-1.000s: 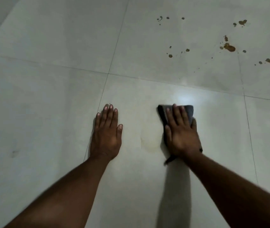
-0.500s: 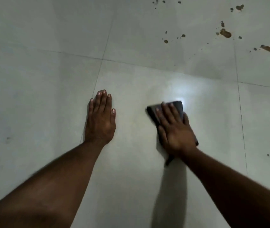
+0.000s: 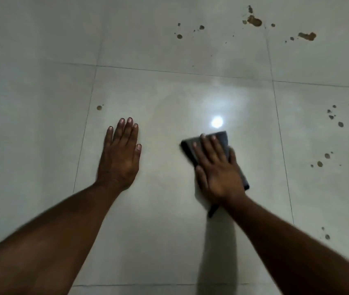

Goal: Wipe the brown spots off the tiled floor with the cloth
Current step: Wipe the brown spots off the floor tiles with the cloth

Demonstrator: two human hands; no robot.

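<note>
My right hand [image 3: 218, 171] lies flat with straight fingers on a folded dark grey cloth [image 3: 222, 138], pressing it onto the pale tiled floor [image 3: 169, 231]. My left hand [image 3: 120, 154] rests flat on the same tile, fingers straight, holding nothing. Brown spots lie around: a large blotch [image 3: 255, 21] and another [image 3: 307, 36] at the far right, small dots [image 3: 179, 36] in the far middle, a cluster [image 3: 339, 122] on the right tile, a pair [image 3: 320, 163] nearer, and one dot [image 3: 99, 107] beyond my left hand.
Grout lines [image 3: 282, 150] split the floor into large tiles. A bright light reflection [image 3: 217, 122] glares just beyond the cloth. More small dots [image 3: 327, 236] sit on the right tile close to my right forearm.
The view has shifted, so the spots on the right tile and the dot beyond my left hand have come into sight. The cloth under my right hand has slid slightly on the tile.
</note>
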